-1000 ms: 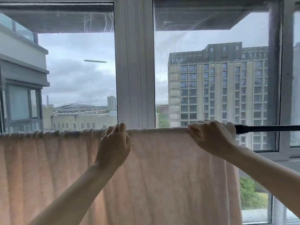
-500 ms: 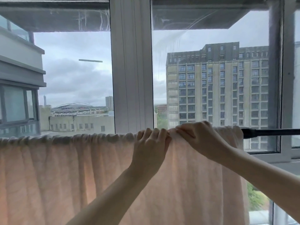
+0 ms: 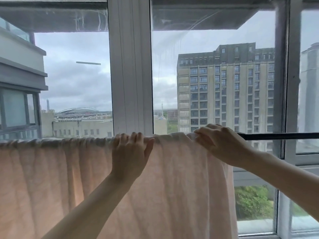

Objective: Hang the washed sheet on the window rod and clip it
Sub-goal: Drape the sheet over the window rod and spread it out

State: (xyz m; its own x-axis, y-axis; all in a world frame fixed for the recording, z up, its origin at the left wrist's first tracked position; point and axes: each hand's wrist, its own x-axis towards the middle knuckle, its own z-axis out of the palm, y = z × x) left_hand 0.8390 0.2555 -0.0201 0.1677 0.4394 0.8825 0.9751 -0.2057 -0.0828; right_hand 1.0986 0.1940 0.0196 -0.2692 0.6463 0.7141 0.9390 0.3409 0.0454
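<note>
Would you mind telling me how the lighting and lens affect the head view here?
Head view: strong backlight from the overcast sky leaves both hands, left hand and right hand, dim; the pink sheet glows through; window frame bows slightly from wide-angle distortion; glass streaked.

One pale pink fabric sheet (image 3: 51, 178), lower left. One thin black metal rod (image 3: 283, 135), right. Two bare hands: left hand (image 3: 131, 152), right hand (image 3: 219, 142).

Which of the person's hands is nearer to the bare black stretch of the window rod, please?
Right. The right hand grips the pale pink sheet at its end, right beside the bare black rod; the left hand rests on the sheet's top edge farther along.
</note>
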